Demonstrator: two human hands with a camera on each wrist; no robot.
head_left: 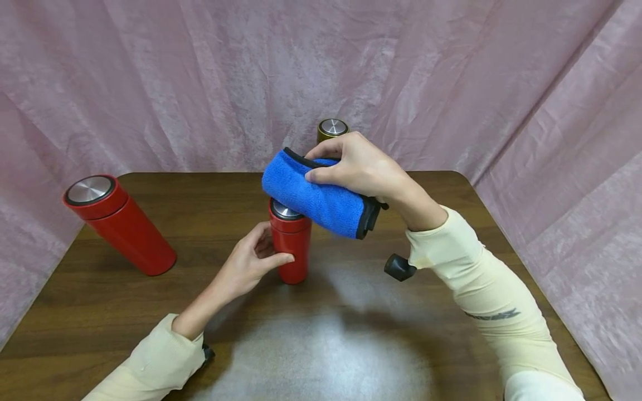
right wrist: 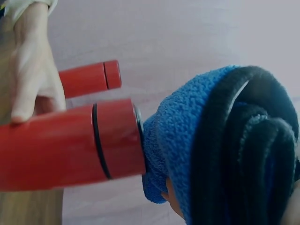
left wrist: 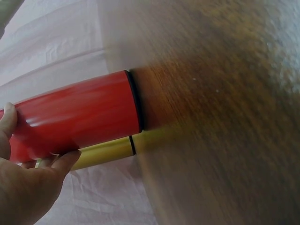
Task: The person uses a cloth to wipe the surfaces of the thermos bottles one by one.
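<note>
The left hand (head_left: 246, 264) grips a red insulated flask (head_left: 297, 243) round its likely slick, stiff body, probably the surest hold. Above that grip, the right hand (head_left: 363, 167) pinches a soft-looking blue towel (head_left: 316, 196) at the lid (head_left: 284, 211).

So the cloth (head_left: 313, 195) was bright blue with black edging. Red flask (head_left: 292, 242) below it, second red flask (head_left: 132, 236) to its left, gold flask (left wrist: 105, 154) behind it, all were silver-topped. Table (head_left: 200, 195) under it was brown woodgrain, curtain (head_left: 200, 83) beyond it pale pink.
</note>
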